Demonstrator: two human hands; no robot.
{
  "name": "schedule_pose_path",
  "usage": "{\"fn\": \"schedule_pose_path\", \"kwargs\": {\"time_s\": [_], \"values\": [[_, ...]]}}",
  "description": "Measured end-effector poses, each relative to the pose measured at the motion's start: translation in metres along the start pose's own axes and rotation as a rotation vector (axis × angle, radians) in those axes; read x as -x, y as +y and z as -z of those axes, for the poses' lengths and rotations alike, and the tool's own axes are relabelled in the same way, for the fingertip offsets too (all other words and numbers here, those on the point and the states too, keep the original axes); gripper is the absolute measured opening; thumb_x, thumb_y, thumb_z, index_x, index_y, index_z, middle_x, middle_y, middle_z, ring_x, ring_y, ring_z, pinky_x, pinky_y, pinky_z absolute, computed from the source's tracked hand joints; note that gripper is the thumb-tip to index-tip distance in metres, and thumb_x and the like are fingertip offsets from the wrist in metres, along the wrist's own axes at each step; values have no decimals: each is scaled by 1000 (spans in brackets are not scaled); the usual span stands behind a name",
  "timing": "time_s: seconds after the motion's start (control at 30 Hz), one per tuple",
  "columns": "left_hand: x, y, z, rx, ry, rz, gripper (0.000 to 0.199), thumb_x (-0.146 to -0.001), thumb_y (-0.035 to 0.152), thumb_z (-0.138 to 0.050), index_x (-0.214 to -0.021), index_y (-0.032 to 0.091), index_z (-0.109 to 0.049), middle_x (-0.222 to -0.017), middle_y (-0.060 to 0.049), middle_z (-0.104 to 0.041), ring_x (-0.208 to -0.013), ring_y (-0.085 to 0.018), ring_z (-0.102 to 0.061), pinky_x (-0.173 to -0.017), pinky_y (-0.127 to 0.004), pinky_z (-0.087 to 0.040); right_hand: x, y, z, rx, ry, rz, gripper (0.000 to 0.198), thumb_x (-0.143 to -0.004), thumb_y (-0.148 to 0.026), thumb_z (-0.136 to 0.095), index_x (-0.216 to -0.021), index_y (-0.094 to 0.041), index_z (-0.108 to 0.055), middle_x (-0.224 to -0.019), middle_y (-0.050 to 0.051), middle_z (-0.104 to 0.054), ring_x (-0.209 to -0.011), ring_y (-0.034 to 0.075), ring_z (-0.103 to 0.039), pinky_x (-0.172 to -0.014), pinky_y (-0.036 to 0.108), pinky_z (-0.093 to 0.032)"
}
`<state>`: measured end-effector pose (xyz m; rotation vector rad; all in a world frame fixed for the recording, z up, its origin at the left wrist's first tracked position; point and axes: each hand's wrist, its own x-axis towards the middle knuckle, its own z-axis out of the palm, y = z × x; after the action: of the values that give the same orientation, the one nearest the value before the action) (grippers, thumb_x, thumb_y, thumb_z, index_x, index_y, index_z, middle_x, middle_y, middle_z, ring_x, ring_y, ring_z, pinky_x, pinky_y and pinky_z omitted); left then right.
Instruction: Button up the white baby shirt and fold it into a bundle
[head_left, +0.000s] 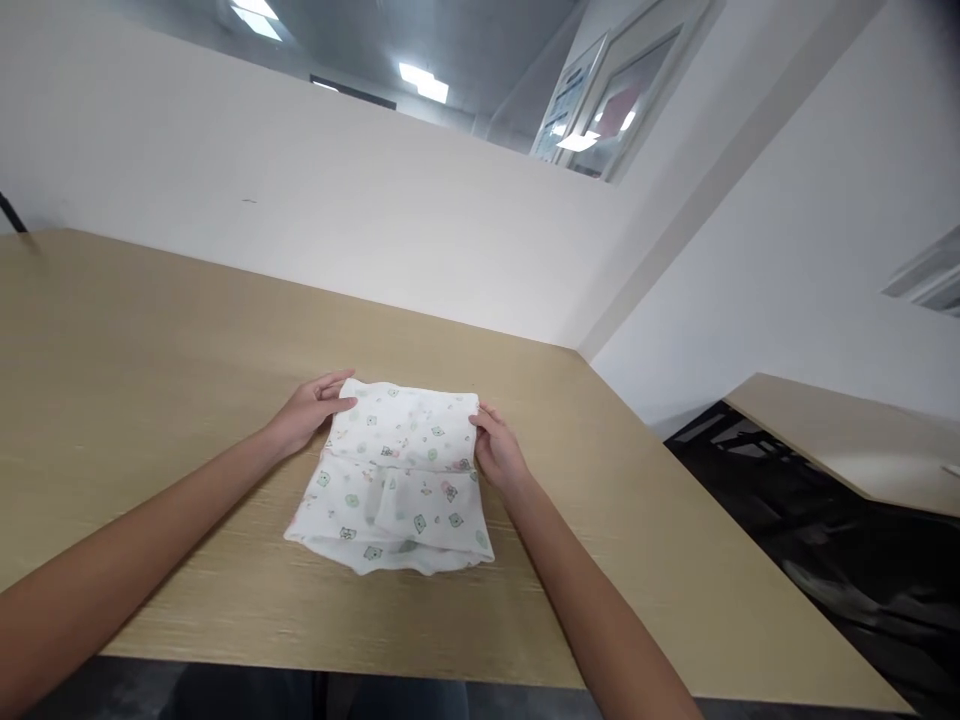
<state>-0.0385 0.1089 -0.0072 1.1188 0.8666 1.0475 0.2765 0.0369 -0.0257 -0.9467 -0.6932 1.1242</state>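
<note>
A white cloth (397, 480) printed with small green and pink animal figures is in front of me, with a fold line running across its middle. Its near edge is wavy and shows more than one layer close to the tabletop. My left hand (309, 412) grips the far left corner, thumb on top and fingers behind. At the far right corner, my right hand (498, 446) pinches the cloth between thumb and fingers. Between the hands, the far edge is stretched fairly straight.
The cloth is over a light wooden table (187, 330). Behind the table stands a white wall (337, 210) with a window (480, 70) above it. A second table (825, 430) is at the right, with dark material (817, 540) below it.
</note>
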Motion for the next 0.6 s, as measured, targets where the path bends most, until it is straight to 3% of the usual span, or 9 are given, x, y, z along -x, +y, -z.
{"fn": "schedule_pose_path", "kwargs": {"time_s": [0.13, 0.27, 0.37, 0.43, 0.5, 0.6], "values": [[5, 9, -4, 59, -36, 33, 91, -65, 12, -87, -150, 21, -53, -117, -11, -76, -106, -24, -71, -90, -34, -56, 7, -5, -9, -12, -42, -76, 46, -65, -18, -85, -107, -24, -68, -98, 0, -77, -92, 19, -70, -80, 29, -57], [15, 28, -1, 140, -170, -90, 88, -68, 12, -83, -150, 21, -53, -89, -4, -76, -90, -21, -72, -85, -33, -54, 21, -23, -12, -74, -173, -42, 43, -66, -21, -84, -106, -28, -68, -97, -2, -75, -91, 19, -68, -83, 33, -55], [22, 41, 10, 229, -431, -142, 61, -71, 27, -81, -130, 19, -71, -73, -5, -72, -80, -24, -69, -79, -37, -52, 33, -42, -8, -139, -342, -13, 35, -71, -49, -82, -96, -29, -71, -71, -3, -66, -78, 21, -63, -84, 41, -53], [25, 45, 15, 261, -564, -149, 41, -74, 42, -76, -107, 18, -81, -67, -8, -69, -74, -25, -66, -75, -39, -51, 38, -52, -6, -137, -428, 14, 45, -76, -72, -70, -83, -28, -70, -55, -3, -52, -69, 21, -57, -83, 45, -52], [26, 44, 16, 220, -559, -145, 36, -79, 48, -70, -93, 17, -83, -66, -10, -68, -70, -23, -63, -72, -38, -50, 39, -58, -5, -76, -463, 44, 54, -81, -79, -59, -73, -27, -68, -49, -2, -45, -65, 21, -51, -81, 45, -50], [25, 37, 9, -30, -433, -130, 36, -83, 49, -69, -90, 16, -82, -74, -11, -70, -73, -22, -63, -72, -35, -48, 37, -61, -6, 96, -454, 93, 54, -85, -75, -59, -69, -25, -70, -52, 0, -50, -64, 20, -51, -75, 41, -48]]}}
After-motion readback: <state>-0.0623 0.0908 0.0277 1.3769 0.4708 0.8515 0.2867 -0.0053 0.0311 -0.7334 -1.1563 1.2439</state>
